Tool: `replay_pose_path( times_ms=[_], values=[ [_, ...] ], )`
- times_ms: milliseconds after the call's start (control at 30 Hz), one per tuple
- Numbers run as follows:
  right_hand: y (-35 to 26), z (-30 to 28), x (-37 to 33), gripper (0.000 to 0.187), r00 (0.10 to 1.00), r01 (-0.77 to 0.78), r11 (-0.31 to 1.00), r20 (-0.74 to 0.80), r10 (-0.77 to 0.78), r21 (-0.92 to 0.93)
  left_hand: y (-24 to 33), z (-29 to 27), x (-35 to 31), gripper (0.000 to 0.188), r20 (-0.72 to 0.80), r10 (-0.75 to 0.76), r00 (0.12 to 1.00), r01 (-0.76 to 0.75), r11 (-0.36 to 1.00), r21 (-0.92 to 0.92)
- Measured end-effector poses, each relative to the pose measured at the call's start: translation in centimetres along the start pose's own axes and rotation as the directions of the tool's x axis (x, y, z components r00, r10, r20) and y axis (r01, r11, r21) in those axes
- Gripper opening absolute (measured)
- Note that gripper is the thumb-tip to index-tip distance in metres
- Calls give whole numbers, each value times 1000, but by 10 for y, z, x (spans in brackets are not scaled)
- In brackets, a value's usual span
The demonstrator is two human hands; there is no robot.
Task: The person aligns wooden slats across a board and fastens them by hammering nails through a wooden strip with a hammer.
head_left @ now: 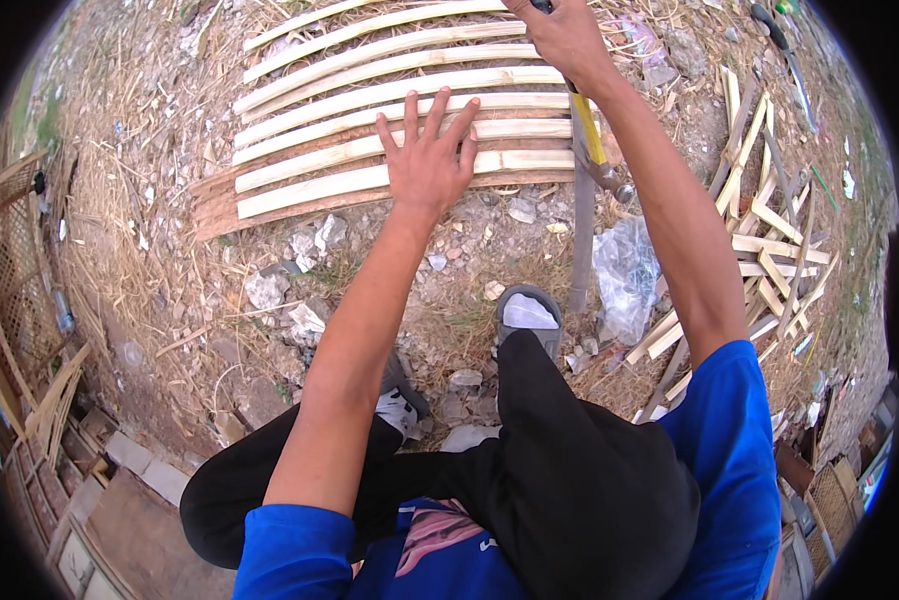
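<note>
- The left hand (430,160) lies flat and open on the bamboo slats (370,120), fingers spread and pointing away from the person; it grips nothing, only presses on the nearest slats
- The left arm is stretched almost straight forward from the blue sleeve
- The right hand (568,38) is clenched around the top of a hammer (595,150) — yellow handle, metal head hanging low, just beside the slats' right ends
- The right arm reaches far forward, elbow slightly bent
- The slats lie side by side on stony, straw-covered ground (270,290), in front of the person's shoes
- A clear plastic bag (625,275) and a pile of cut wood strips (770,250) lie to the right
</note>
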State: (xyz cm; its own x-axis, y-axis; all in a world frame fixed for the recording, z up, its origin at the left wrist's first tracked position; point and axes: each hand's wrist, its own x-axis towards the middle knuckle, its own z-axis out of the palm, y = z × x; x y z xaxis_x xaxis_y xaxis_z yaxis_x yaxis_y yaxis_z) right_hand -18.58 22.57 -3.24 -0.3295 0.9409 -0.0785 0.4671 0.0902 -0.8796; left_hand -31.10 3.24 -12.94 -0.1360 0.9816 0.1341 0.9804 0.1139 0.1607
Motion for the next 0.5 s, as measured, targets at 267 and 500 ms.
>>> replay_pose_path(
  times_ms=[267, 500],
  values=[
    [20, 7, 29, 39, 971, -230, 973, 72, 228, 22, -6, -1, 4, 42, -5, 23, 1000, -23, 1000, -9],
    [21, 38, 30, 38, 987, -96, 993, 125, 103, -64, -19, 0, -3, 43, -7, 18, 1000, -18, 1000, 14]
  ],
)
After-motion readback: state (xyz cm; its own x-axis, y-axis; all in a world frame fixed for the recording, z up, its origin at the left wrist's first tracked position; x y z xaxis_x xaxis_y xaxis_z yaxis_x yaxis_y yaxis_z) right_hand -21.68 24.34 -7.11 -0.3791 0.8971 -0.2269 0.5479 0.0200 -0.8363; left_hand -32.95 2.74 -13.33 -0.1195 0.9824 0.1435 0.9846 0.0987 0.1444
